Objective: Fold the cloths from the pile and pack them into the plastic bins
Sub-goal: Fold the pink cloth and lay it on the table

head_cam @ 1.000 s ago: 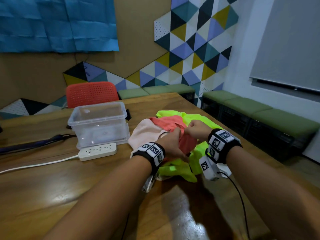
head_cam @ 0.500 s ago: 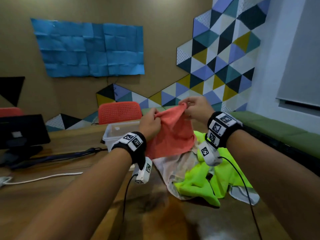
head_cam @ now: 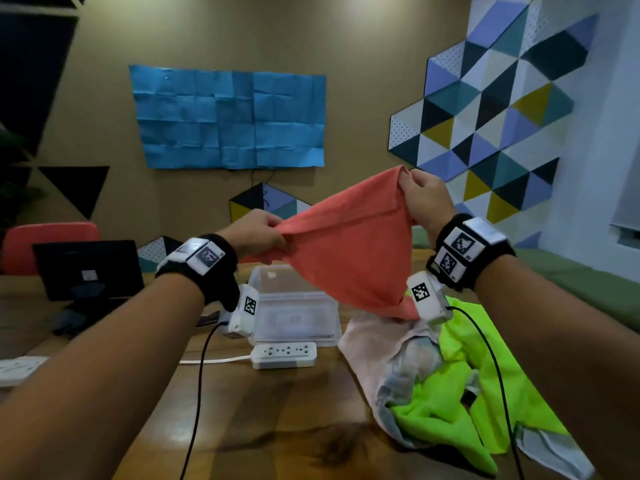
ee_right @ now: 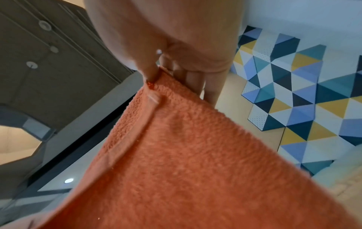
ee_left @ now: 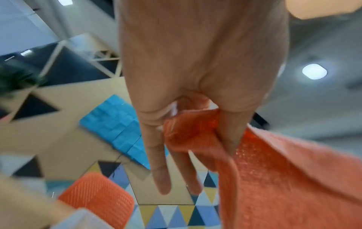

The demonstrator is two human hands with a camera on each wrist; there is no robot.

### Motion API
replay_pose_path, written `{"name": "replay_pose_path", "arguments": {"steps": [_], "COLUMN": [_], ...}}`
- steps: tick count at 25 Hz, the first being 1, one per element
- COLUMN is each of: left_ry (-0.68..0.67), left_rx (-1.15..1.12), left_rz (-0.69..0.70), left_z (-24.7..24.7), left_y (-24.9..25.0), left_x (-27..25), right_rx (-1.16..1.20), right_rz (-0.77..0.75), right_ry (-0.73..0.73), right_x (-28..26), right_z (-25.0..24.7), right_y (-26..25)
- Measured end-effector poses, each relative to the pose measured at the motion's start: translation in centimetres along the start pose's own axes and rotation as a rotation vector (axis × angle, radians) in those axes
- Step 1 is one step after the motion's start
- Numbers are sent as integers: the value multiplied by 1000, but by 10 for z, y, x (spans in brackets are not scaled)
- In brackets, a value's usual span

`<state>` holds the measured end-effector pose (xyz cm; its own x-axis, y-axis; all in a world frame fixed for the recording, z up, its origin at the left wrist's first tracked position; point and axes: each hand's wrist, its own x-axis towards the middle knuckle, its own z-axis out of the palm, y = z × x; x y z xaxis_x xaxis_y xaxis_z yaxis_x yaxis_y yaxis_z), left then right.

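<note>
The step in hand is opening out 1 cloth before folding: the orange cloth (head_cam: 349,251) hangs in the air between both hands, above the tabletop (head_cam: 263,410) and in front of the clear plastic bin (head_cam: 294,306), its lower tip reaching down to the pile of cloths (head_cam: 446,386) on the right. The left hand (head_cam: 256,233) has its thumb and 1 finger clamped on a bunched edge, the other 2 fingers (ee_left: 162,170) visible in the left wrist view held straight and free of the fabric. The right hand (head_cam: 424,199), held higher, pinches a hemmed corner between thumb and fingers. The cloth sags as a slanted triangle, so it is not yet spread square. The next move probably calls for the left hand to work along the edge to a true corner, then levelling both hands and laying the cloth flat on the bare wood near the power strip (head_cam: 285,355) to fold it.
</note>
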<state>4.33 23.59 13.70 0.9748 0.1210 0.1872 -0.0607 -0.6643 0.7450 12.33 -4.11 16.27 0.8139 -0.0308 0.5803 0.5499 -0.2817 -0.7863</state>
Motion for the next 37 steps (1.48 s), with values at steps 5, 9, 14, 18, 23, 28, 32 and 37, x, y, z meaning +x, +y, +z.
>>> {"name": "replay_pose_path", "arguments": {"steps": [5, 9, 14, 18, 23, 28, 32, 37], "left_ry": [225, 236, 135, 131, -132, -327, 65, -318], "left_rx": [-608, -870, -908, -882, -892, -738, -1012, -941], "left_rz": [9, 3, -131, -240, -337, -563, -423, -485], "left_z": [-29, -48, -64, -50, -6, 107, 123, 148], "left_y": [2, 13, 8, -9, -29, -104, -112, -115], "left_x": [-18, -11, -6, 1, -9, -28, -3, -17], "right_rx": [31, 359, 111, 36, 205, 289, -40, -3], "right_rz": [104, 258, 312, 428, 646, 674, 546, 596], "right_ry": [-38, -332, -511, -523, -734, -812, -535, -343], "right_x": [-7, -14, -12, -20, -33, -58, -63, -60], "right_z": [6, 5, -6, 2, 19, 33, 35, 26], "right_y": [-26, -49, -33, -5, 35, 83, 108, 123]}}
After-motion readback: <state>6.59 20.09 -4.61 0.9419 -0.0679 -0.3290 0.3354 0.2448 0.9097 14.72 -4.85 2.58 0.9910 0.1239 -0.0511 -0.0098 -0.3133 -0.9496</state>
